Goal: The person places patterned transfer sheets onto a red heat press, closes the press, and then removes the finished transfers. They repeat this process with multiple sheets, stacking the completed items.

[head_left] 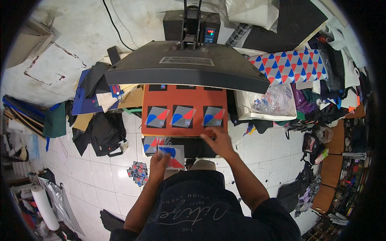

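A heat press with its dark upper plate (pixel 187 75) raised stands before me, over an orange-brown pad (pixel 185 97). On the pad's front row lie three black fabric pieces, each topped by a grey film sheet with blue and red shapes, like the left one (pixel 157 116), the middle one (pixel 183 116) and the right one (pixel 214 116). Parts of a back row show under the plate. My left hand (pixel 159 161) is closed on a similar printed film sheet (pixel 175 156), near my body. At the pad's front right edge, my right hand (pixel 218 141) holds nothing, fingers bent and apart.
More printed sheets (pixel 150 143) lie just below the pad's front left. A pile of printed pieces (pixel 138 173) is on the tiled floor. A white box (pixel 265 114) with plastic bags stands right of the press, below a printed roll (pixel 289 66). A black bag (pixel 106 134) sits left.
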The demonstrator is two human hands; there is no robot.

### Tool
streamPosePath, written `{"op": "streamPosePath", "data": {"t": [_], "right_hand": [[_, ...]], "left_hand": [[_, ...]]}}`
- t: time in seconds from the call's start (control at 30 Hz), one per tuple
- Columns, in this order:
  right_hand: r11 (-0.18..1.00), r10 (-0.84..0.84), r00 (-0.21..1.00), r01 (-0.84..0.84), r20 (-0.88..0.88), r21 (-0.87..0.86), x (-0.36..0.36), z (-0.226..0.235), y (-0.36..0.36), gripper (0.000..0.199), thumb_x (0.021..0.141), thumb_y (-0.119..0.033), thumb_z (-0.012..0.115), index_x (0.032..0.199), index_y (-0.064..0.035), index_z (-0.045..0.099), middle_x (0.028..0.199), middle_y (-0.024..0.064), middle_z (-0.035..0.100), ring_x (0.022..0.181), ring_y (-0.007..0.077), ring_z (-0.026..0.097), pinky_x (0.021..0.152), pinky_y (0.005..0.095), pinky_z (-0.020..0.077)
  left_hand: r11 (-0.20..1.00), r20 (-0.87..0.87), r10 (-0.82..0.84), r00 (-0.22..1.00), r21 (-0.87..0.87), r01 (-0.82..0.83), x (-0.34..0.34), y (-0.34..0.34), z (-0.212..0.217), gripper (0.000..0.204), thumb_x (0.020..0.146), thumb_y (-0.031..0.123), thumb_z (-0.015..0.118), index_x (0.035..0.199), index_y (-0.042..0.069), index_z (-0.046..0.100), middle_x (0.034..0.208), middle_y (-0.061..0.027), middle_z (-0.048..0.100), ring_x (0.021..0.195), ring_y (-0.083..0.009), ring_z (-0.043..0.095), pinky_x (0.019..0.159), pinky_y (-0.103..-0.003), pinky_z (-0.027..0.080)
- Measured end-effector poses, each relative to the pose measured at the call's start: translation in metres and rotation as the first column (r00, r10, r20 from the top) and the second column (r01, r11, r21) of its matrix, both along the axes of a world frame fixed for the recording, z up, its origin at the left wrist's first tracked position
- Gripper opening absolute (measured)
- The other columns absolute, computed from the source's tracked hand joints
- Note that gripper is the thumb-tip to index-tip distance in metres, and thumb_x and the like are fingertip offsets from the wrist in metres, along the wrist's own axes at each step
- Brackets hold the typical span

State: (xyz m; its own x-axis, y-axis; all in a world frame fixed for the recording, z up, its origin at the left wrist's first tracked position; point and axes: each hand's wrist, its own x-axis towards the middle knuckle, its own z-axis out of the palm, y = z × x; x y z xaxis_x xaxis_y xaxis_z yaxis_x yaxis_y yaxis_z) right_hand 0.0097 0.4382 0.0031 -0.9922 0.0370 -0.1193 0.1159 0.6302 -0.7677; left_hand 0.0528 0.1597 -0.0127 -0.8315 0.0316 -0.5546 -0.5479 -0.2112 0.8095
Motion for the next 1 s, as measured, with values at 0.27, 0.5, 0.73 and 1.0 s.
{"op": "streamPosePath", "data": {"t": [0.27,0.5,0.73,1.0], "right_hand": [[0.825,0.289,0.917,-0.092,0.276,-0.558,0.023,0.008,-0.059,0.045,0.08,-0.024,0.077,0.112,-0.0002,0.057,0.092,0.0084,0.064,0.085,0.0156,0.062,0.077,0.03,0.0502],[0.773,0.307,0.878,-0.004,0.368,-0.635,0.013,0.011,-0.062,0.027,0.087,-0.016,0.069,0.108,-0.0005,0.061,0.094,0.0039,0.066,0.084,0.0103,0.06,0.076,0.027,0.0489],[0.765,0.288,0.885,0.017,0.366,-0.644,0.005,0.027,-0.06,0.033,0.087,-0.02,0.07,0.111,-0.0011,0.056,0.091,0.0046,0.065,0.076,0.008,0.058,0.062,0.0236,0.0444],[0.771,0.327,0.833,0.037,0.446,-0.635,0.002,0.024,-0.057,0.028,0.089,-0.019,0.067,0.109,-0.002,0.055,0.089,0.0043,0.063,0.075,0.0113,0.062,0.06,0.0232,0.0453]], "left_hand": [[0.988,0.003,0.065,0.998,0.139,-0.065,-0.011,0.02,0.026,0.018,0.088,0.007,0.063,0.106,0.004,0.06,0.1,-0.0051,0.065,0.09,-0.0146,0.062,0.081,-0.03,0.05],[0.97,0.009,0.11,0.994,0.219,-0.109,-0.017,0.021,0.037,0.017,0.092,0.012,0.061,0.106,0.004,0.063,0.1,-0.0049,0.066,0.092,-0.0134,0.062,0.084,-0.03,0.048],[0.978,-0.026,0.144,0.989,0.157,-0.138,-0.02,0.02,0.036,0.019,0.091,0.013,0.061,0.107,0.003,0.061,0.099,-0.0046,0.066,0.091,-0.014,0.062,0.084,-0.031,0.048],[0.95,-0.058,0.265,0.962,0.188,-0.25,-0.018,0.019,0.033,0.019,0.089,0.01,0.063,0.106,0.003,0.061,0.098,-0.0047,0.066,0.09,-0.014,0.062,0.081,-0.03,0.05]]}}
